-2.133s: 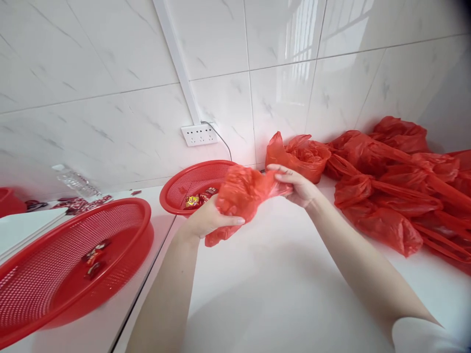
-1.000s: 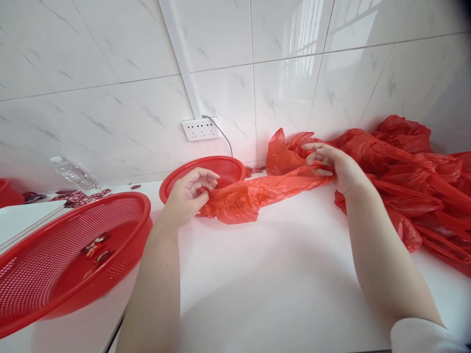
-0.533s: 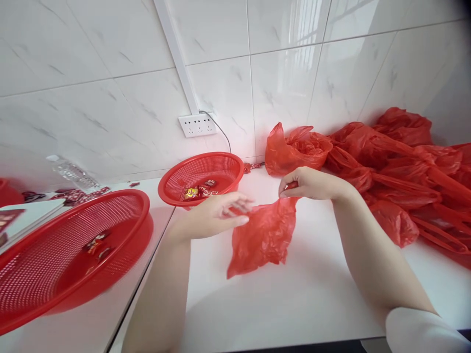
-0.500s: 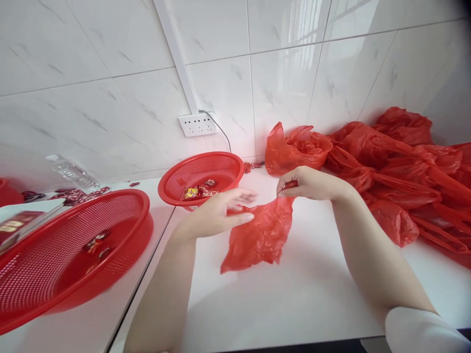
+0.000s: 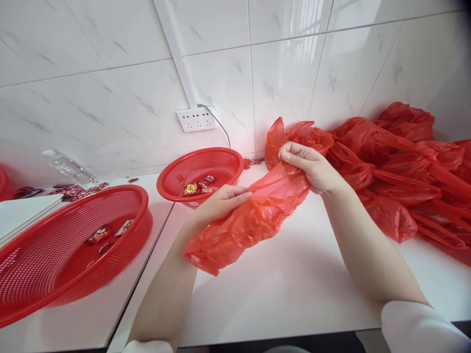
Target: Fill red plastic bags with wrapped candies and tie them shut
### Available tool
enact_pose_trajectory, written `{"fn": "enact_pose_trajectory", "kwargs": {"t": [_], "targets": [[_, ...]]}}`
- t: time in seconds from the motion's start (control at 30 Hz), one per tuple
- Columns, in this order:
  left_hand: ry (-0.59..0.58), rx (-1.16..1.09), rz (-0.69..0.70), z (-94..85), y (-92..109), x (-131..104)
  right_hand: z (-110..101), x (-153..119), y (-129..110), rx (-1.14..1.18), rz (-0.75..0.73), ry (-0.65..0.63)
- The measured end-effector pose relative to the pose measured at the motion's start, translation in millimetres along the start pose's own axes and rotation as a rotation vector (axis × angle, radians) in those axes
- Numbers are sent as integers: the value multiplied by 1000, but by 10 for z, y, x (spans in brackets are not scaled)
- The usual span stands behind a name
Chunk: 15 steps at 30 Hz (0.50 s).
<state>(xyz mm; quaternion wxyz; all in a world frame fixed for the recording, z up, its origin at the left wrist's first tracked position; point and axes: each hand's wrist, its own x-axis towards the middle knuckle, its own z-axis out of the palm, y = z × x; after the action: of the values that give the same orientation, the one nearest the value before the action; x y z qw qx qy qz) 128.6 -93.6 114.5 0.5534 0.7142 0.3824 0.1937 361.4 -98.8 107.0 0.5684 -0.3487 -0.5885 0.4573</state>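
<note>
While a few wrapped candies [image 5: 200, 187] lie in the small red basket [image 5: 176, 172] by the wall, and a few more in the large red basket [image 5: 22, 294] at left, holding a crumpled red plastic bag [image 5: 250, 218] above the white counter [image 5: 287, 289]. Right hand [image 5: 312, 166] closed on the bag's upper end; left hand [image 5: 221, 202] loosely curled over its middle. Behind, a pile of red bags [image 5: 397, 162], white marble-look wall tiles [image 5: 110, 93], a power socket [image 5: 195, 119].

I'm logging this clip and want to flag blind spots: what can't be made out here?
- Red plastic bag in the left hand and right hand: contents hidden by crumpled film.
- Wrappers in small basket: print too small.
- Large basket: cut off by left edge.
</note>
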Motion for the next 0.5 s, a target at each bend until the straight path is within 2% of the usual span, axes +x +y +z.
{"fn": "enact_pose_trajectory", "kwargs": {"t": [0.07, 0.13, 0.2, 0.3, 0.37, 0.43, 0.5], "targets": [[-68, -17, -26, -70, -35, 8, -3, 3, -8, -41, -38, 12], [-85, 48, -36, -164, -91, 45, -16, -8, -23, -149, -104, 29], [-36, 135, -38, -245, -137, 74, -28, -29, -33, -319, -181, 69], [100, 256, -47, -305, -154, 55, -35, -68, -32, -634, -345, 183], [111, 339, -65, -304, -144, 4, -32, -91, -40, -828, -488, 219], [60, 424, -62, -269, -137, -54, -21, -115, -75, -974, -607, 174], [76, 554, -30, -199, -138, -99, -1, -147, -141, -1074, -665, 91]]}}
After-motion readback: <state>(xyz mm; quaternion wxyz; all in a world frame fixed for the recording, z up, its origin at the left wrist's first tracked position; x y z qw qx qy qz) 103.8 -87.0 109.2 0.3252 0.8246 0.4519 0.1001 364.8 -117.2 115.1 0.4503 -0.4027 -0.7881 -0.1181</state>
